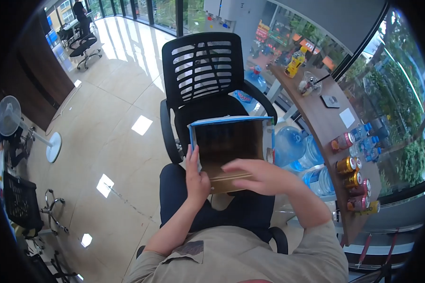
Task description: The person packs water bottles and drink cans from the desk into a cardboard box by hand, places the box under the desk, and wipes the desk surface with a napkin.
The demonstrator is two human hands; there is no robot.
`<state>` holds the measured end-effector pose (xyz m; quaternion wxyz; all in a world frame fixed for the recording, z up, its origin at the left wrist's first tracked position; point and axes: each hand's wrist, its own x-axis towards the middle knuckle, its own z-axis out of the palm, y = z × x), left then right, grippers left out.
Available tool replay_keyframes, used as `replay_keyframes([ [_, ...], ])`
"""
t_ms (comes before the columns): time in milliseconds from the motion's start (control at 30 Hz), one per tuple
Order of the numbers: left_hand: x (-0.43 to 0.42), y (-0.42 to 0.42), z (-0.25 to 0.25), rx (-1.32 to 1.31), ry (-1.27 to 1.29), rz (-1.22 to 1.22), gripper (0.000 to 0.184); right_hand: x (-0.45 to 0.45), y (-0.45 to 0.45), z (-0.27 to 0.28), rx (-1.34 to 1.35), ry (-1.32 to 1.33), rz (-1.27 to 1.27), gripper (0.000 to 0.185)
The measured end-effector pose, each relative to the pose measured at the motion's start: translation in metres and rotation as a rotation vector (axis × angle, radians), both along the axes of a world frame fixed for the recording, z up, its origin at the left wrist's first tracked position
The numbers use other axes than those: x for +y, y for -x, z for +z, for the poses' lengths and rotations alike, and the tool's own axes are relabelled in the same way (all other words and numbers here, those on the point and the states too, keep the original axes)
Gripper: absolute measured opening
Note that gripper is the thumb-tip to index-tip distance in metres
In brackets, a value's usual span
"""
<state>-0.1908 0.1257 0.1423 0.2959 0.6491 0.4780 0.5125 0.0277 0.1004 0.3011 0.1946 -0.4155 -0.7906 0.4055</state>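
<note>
An open cardboard box with blue-white edges and a brown inside faces me between my knees and the black chair. My left hand lies against its left side, fingers pointing up and fairly straight. Over the box's near edge is my right hand, fingers stretched toward the left and slightly blurred, with nothing seen in them. The box's inside is dark, and I make out no contents.
The black mesh chair stands just beyond the box. To the right, a curved wooden counter holds cans, small bottles, a cup and a phone, with large water bottles below. A white fan stands left; a person is far off.
</note>
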Motion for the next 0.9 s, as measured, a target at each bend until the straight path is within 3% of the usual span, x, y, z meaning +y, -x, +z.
replay_keyframes([
  [67,0.014,0.008,-0.003,0.067,-0.056,-0.001,0.073,-0.020,-0.048,0.018,0.095,0.025,-0.083,0.038],
  [167,0.025,0.009,-0.007,0.027,0.005,-0.028,0.070,-0.063,-0.132,0.045,0.024,0.024,-0.531,0.033],
  [233,0.029,0.011,0.001,0.014,-0.006,-0.008,0.073,-0.091,-0.171,0.056,-0.443,-0.581,-1.029,0.024],
  [267,0.029,0.013,0.002,0.016,-0.023,0.011,0.073,-0.111,-0.186,0.065,-0.494,-0.599,-1.085,0.024],
  [367,0.034,0.006,0.006,0.048,0.009,0.026,0.075,-0.147,-0.243,0.076,-0.251,-0.616,-1.393,0.016],
  [433,0.039,0.002,0.014,0.076,0.031,0.030,0.076,-0.156,-0.298,0.073,-0.317,-0.624,-1.536,0.020],
  [500,0.047,0.009,0.016,0.061,0.033,0.005,0.077,-0.160,-0.344,0.069,-0.573,-0.625,-1.637,0.028],
  [567,0.050,0.012,0.022,0.032,0.065,-0.014,0.079,-0.165,-0.410,0.055,-0.650,-0.646,-1.626,0.033],
  [700,0.061,0.010,0.007,0.021,0.009,-0.051,0.079,-0.140,-0.430,0.071,-0.729,-0.553,-1.552,0.039],
  [767,0.053,0.008,0.013,0.060,-0.010,-0.012,0.079,-0.115,-0.457,0.061,-1.012,-0.519,-1.604,0.049],
  [900,0.041,0.008,0.021,0.043,0.024,-0.022,0.079,-0.102,-0.482,0.058,-1.006,-0.263,-1.652,0.060],
])
